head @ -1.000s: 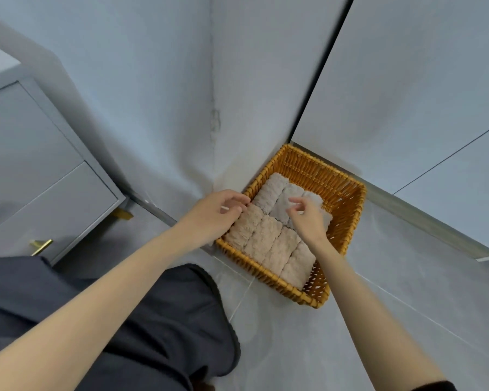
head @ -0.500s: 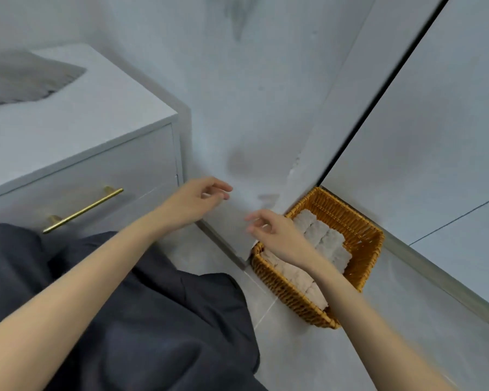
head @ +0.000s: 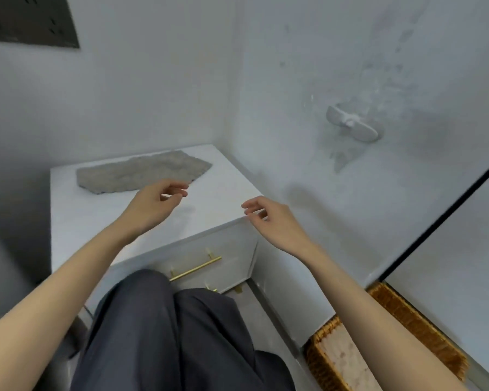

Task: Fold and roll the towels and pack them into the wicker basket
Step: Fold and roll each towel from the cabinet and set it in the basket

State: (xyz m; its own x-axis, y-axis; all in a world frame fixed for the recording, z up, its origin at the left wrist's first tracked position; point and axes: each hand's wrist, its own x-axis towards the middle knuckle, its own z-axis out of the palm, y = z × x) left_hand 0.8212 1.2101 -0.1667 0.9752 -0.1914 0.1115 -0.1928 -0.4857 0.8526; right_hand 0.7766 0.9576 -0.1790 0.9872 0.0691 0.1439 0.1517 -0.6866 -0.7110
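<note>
A grey towel (head: 141, 173) lies spread flat on top of the white cabinet (head: 226, 193). My left hand (head: 153, 204) hovers over the cabinet top just in front of the towel, fingers loosely curled and holding nothing. My right hand (head: 268, 221) hangs above the cabinet's front right corner, also relaxed and empty. The wicker basket (head: 415, 320) sits on the floor at the lower right, partly hidden by my right forearm, with beige rolled towels (head: 342, 359) inside it.
The cabinet stands in a corner of white walls, with a brass drawer handle (head: 195, 268) on its front. My dark-trousered legs (head: 167, 334) fill the bottom middle. A white wall hook (head: 353, 124) is on the right wall, and a dark panel (head: 29, 21) at top left.
The view has swung up and left from the basket to the cabinet top. Both hands left the basket and rose over the cabinet, toward the grey towel.
</note>
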